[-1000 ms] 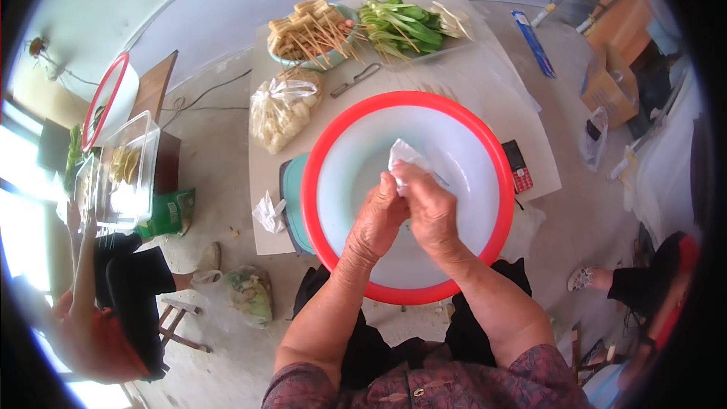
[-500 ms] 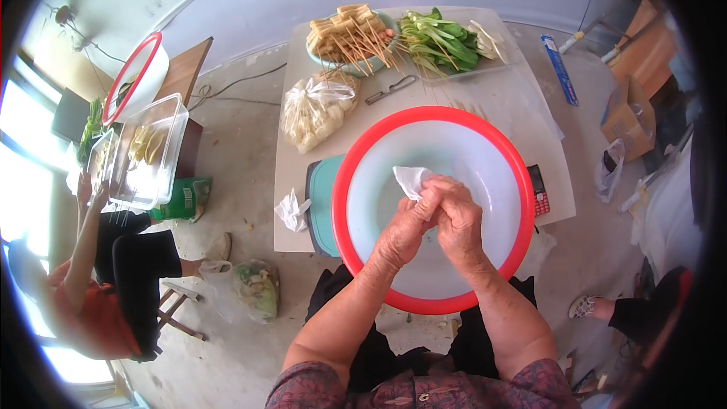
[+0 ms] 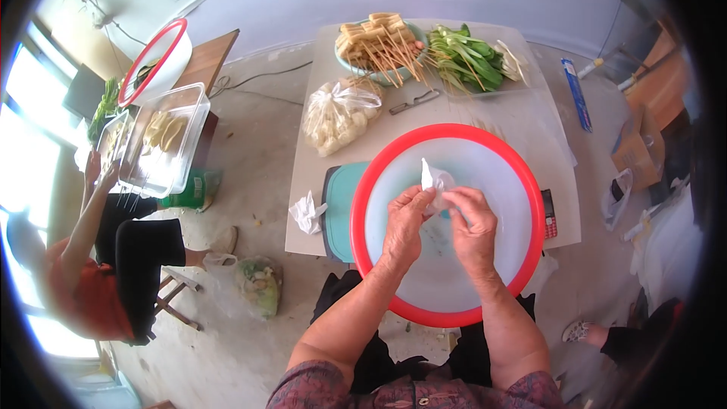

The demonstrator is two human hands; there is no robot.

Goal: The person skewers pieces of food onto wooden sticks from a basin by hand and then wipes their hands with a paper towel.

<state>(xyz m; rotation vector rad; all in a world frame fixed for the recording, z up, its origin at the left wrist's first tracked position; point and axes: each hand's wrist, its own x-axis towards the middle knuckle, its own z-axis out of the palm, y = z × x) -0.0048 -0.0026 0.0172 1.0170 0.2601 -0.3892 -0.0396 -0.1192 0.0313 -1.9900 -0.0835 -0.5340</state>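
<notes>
A white tissue (image 3: 438, 180) is between my hands, above a large white basin with a red rim (image 3: 366, 175). My left hand (image 3: 407, 229) is closed on its lower left side, thumb against the fingers. On its right, my right hand (image 3: 472, 229) has curled fingers with the fingertips close to the tissue; whether they pinch it I cannot tell. The basin stands at the table's near edge, partly over a teal board (image 3: 346, 204). Left of the board lies a crumpled white tissue (image 3: 307, 213). A phone with red keys (image 3: 549, 216) shows beside the basin's right rim.
On the table (image 3: 303, 174) are a bowl of skewers (image 3: 385, 47), leafy greens (image 3: 468, 59), a knotted bag (image 3: 338, 117) and a metal peeler-like tool (image 3: 414, 101). At left a seated person (image 3: 91, 280) reaches to clear trays (image 3: 164, 140). A bag of scraps (image 3: 260, 285) sits on the floor.
My hands were clasped together round the tissue and have now come apart, with the tissue showing between them. The whole view has shifted, so the table appears farther right and lower.
</notes>
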